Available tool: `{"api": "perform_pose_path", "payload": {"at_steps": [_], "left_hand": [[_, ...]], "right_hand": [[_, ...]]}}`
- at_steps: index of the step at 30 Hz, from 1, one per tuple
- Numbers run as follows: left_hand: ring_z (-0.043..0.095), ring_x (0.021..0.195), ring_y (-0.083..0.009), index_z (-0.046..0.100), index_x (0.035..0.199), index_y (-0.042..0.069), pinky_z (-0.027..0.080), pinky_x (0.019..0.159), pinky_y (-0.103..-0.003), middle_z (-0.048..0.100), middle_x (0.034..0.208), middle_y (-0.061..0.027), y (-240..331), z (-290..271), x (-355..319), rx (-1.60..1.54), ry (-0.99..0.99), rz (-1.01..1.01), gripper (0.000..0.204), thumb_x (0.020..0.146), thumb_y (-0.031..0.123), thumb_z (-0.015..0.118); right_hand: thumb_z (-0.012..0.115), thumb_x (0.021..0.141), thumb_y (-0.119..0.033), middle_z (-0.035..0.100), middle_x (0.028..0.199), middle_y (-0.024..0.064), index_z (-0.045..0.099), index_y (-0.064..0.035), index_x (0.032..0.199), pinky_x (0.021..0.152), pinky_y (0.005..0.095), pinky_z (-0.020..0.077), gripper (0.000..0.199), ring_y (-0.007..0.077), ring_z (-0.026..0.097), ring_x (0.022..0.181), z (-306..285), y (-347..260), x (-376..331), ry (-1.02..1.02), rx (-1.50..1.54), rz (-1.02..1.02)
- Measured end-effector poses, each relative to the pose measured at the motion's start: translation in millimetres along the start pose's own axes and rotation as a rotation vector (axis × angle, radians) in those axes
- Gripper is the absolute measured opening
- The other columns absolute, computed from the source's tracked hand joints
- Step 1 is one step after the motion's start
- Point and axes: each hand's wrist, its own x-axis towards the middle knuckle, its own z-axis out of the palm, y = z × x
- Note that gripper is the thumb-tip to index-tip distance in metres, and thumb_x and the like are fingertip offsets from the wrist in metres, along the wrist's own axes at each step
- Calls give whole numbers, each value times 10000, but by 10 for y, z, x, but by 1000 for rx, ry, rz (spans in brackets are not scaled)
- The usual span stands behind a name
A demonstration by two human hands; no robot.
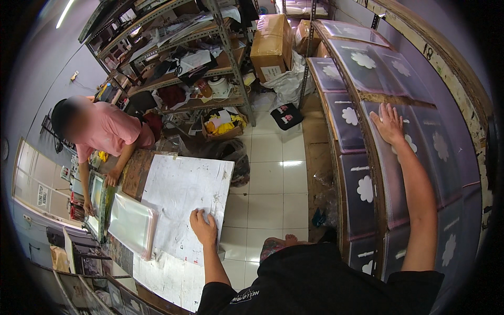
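Note:
My right hand [389, 125] lies with fingers stretched out on a clear plastic sheet [391, 186] printed with a white flower shape, near the sheet's far end on the right-hand rack. My forearm covers part of that sheet. On the other side, my left hand [203, 227] rests on the right edge of a white, stained board [178, 184] on the table, its fingers loosely bent and apart, holding nothing. A stack of clear plastic bags [130, 220] sits on the board's left part, apart from my left hand.
Similar printed sheets [357, 123] fill the rack's tiers. A person in a pink shirt [113, 123] works over a frame [97, 202] at the table's far left. Behind stand cluttered metal shelves [226, 58] and a cardboard box [271, 44]. A black item [286, 116] lies on the tiled floor.

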Motion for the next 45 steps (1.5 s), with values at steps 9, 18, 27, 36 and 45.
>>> {"api": "perform_pose_path", "payload": {"at_steps": [9, 18, 27, 36, 45], "left_hand": [[507, 1212, -402, 631, 1129, -42, 394, 1049, -479, 555, 1273, -229, -10, -13, -6, -3, 8, 11, 334, 845, 131, 655], [502, 1225, -413, 630, 1128, -44, 391, 1058, -482, 549, 1292, -247, 21, -17, -17, -7, -6, 6, 328, 851, 133, 645], [503, 1220, -413, 625, 1130, -33, 389, 1057, -488, 550, 1288, -243, -60, 57, 17, 2, 8, 30, 327, 854, 140, 650], [514, 1205, -401, 637, 1090, 16, 410, 1045, -483, 576, 1240, -204, -3, -2, 3, -38, 114, 3, 317, 808, 146, 706], [466, 1277, -389, 624, 1104, 14, 366, 1102, -488, 542, 1286, -196, 55, -70, -17, -76, 72, -74, 337, 817, 178, 690]], "right_hand": [[364, 947, -703, 177, 1648, 178, 228, -104, 1586, 1220, 548, 57, 886, 386, 128, 1524, -10, -7, -19, -4, -13, -2], [332, 956, -703, 203, 1634, 204, 260, -70, 1567, 1204, 587, 119, 883, 418, 177, 1504, -32, -29, -49, 8, -62, -35], [341, 952, -697, 197, 1632, 215, 253, -62, 1567, 1203, 591, 106, 888, 420, 155, 1508, -64, -79, 15, -17, -23, -18], [376, 1001, -589, 290, 1589, 218, 264, -45, 1555, 1170, 555, 219, 784, 412, 256, 1460, 106, 269, 215, 16, -79, -168], [352, 1026, -605, 443, 1505, 187, 376, 32, 1495, 1153, 445, 284, 792, 328, 408, 1391, 179, 993, 1092, -342, 538, -168]]}}
